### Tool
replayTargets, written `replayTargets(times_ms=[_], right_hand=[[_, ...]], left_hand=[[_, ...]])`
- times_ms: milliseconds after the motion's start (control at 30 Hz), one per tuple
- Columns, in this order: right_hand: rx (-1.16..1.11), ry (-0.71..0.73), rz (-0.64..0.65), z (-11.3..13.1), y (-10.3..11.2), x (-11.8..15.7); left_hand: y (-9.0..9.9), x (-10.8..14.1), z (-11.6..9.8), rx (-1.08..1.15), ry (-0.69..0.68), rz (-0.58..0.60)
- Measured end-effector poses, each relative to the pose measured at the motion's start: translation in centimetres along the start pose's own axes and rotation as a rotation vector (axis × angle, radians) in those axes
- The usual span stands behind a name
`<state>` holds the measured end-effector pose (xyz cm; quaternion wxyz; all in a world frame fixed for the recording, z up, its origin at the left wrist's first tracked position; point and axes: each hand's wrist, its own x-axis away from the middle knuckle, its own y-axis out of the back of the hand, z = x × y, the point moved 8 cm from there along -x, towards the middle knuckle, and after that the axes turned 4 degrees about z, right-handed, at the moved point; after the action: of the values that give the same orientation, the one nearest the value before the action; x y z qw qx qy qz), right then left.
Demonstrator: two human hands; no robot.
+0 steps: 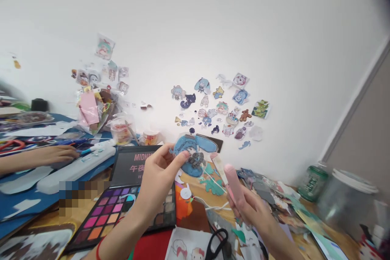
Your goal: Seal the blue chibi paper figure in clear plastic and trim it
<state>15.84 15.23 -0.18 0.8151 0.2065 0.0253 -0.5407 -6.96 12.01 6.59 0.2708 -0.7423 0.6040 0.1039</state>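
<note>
My left hand pinches a blue cartoon-character cutout with a clear edge, thumb on its front. To its right, my right hand is closed around a pink-handled tool; a pale, narrow part of it points up toward the cutout's right edge. Whether that tip touches the cutout I cannot tell. Below my left hand lies an open eyeshadow palette with many coloured pans. Black-handled scissors rest on a white sheet printed with cartoon figures.
Another person's hand is at the left beside a white power strip. Paper scraps cover the right side, near a green jar and a grey bin. Stickers dot the white wall.
</note>
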Motion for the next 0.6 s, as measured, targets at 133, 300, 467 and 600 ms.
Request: replayTargets(times_ms=[133,300,467,600], right_hand=[[-0.17,-0.01,0.089,1.0,-1.4,0.8],[-0.103,-0.038,0.117,1.4,-1.5,1.2],[-0.049,-0.028,0.155,1.9,-1.7,1.6],[-0.018,-0.032,0.123,2.0,-1.6,1.7]], left_hand=[[-0.7,1.0,-0.5,-0.033,-0.024,0.013],[-1.1,1.8,-1.0,-0.044,-0.021,0.038],[-1.1,2.3,-1.3,-0.084,-0.035,0.042],[-1.2,2.6,-1.5,-0.093,-0.043,0.037]])
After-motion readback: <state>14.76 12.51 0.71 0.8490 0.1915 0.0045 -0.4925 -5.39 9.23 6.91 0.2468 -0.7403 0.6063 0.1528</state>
